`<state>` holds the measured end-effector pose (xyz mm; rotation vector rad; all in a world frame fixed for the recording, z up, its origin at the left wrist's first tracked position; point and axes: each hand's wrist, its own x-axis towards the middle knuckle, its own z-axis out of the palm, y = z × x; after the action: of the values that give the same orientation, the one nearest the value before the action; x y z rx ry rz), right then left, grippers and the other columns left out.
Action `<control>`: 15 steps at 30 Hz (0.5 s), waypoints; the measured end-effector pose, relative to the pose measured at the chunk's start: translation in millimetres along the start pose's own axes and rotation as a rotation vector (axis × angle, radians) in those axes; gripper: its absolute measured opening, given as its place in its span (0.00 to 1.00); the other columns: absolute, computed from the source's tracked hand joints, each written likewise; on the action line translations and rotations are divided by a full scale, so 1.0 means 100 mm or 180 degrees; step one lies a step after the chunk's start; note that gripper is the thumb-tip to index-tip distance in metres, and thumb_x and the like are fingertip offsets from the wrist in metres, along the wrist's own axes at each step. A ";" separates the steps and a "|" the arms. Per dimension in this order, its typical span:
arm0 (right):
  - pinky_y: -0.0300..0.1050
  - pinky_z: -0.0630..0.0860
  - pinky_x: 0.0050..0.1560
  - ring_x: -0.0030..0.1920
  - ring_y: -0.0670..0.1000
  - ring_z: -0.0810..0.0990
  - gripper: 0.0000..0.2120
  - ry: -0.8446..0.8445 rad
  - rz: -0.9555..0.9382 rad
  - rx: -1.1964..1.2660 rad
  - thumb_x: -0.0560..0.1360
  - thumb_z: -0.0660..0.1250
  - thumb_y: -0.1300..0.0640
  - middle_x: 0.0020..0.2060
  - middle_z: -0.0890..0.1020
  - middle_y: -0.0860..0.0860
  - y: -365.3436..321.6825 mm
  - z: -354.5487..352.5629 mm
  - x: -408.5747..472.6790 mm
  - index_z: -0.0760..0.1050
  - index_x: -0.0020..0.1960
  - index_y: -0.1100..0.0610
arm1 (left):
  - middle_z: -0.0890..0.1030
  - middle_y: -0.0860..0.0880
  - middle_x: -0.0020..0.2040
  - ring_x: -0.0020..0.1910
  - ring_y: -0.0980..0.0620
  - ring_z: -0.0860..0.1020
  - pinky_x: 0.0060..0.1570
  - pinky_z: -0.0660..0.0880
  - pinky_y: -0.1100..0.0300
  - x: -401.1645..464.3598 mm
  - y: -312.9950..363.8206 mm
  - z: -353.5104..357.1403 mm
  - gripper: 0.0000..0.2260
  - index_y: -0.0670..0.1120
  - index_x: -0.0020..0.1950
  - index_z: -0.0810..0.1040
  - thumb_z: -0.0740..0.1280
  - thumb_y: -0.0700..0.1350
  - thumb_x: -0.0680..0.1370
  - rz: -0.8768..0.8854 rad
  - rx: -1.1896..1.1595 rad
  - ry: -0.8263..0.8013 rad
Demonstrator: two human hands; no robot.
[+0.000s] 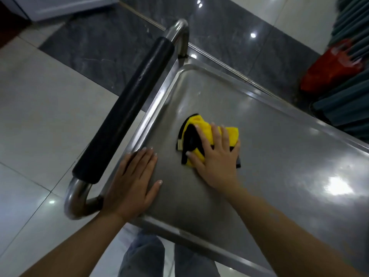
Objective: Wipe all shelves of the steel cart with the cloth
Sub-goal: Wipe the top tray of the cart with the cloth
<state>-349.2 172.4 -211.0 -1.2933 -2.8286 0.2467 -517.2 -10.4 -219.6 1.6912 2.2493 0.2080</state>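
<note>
The steel cart's top shelf point(279, 156) fills the middle and right of the head view, a shallow tray with a raised rim. A yellow and black cloth point(201, 128) lies bunched on it, left of centre. My right hand point(217, 156) presses flat on the cloth with straight, spread fingers. My left hand point(133, 180) rests flat on the shelf's near left corner, fingers straight, touching the rim. The lower shelves are hidden under the top one.
The cart's push handle point(127, 108) with a black foam grip runs along the shelf's left end. A red plastic bag point(331, 68) and dark green folded items point(347, 104) sit at the right. Glossy tiled floor point(40, 116) surrounds the cart; my legs show below.
</note>
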 end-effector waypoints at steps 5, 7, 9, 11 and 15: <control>0.70 0.58 0.65 0.76 0.59 0.55 0.32 0.0044 -0.0676 -0.0139 0.75 0.54 0.31 0.76 0.61 0.53 -0.05 0.11 -0.54 0.55 0.76 0.40 | 0.54 0.43 0.78 0.77 0.47 0.52 0.75 0.52 0.49 -0.10 0.00 0.03 0.34 0.42 0.78 0.53 0.48 0.63 0.78 -0.0240 -0.0199 0.0036; 0.69 0.59 0.65 0.76 0.58 0.57 0.32 0.0079 -0.1100 -0.0200 0.75 0.55 0.30 0.75 0.62 0.53 0.03 0.07 -0.29 0.58 0.76 0.41 | 0.56 0.42 0.78 0.77 0.46 0.54 0.75 0.52 0.49 -0.10 0.01 0.01 0.35 0.41 0.77 0.54 0.45 0.64 0.79 -0.0234 -0.0207 0.0049; 0.69 0.58 0.66 0.76 0.58 0.57 0.32 -0.0009 -0.1277 -0.0280 0.75 0.54 0.30 0.75 0.62 0.52 0.09 0.02 0.15 0.57 0.76 0.41 | 0.57 0.42 0.77 0.77 0.46 0.55 0.75 0.50 0.51 -0.09 0.02 -0.01 0.34 0.41 0.77 0.55 0.47 0.63 0.79 -0.0226 -0.0199 0.0099; 0.70 0.55 0.67 0.77 0.57 0.54 0.33 -0.0113 -0.0972 -0.0291 0.75 0.53 0.30 0.77 0.59 0.51 0.12 -0.01 0.69 0.53 0.76 0.40 | 0.57 0.42 0.77 0.76 0.48 0.53 0.75 0.46 0.54 -0.09 0.03 -0.01 0.34 0.41 0.77 0.55 0.51 0.61 0.78 -0.0209 -0.0210 0.0180; 0.72 0.44 0.68 0.78 0.56 0.45 0.32 -0.0197 0.0130 0.0053 0.75 0.49 0.29 0.78 0.51 0.50 -0.02 -0.01 1.52 0.46 0.76 0.36 | 0.52 0.46 0.78 0.76 0.52 0.48 0.75 0.47 0.54 -0.08 0.01 0.04 0.32 0.44 0.78 0.51 0.52 0.60 0.79 -0.0272 -0.0221 0.0284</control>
<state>-450.6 285.8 -217.0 -1.3650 -2.8465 0.3159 -512.4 -18.2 -221.9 1.5762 2.3445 0.3436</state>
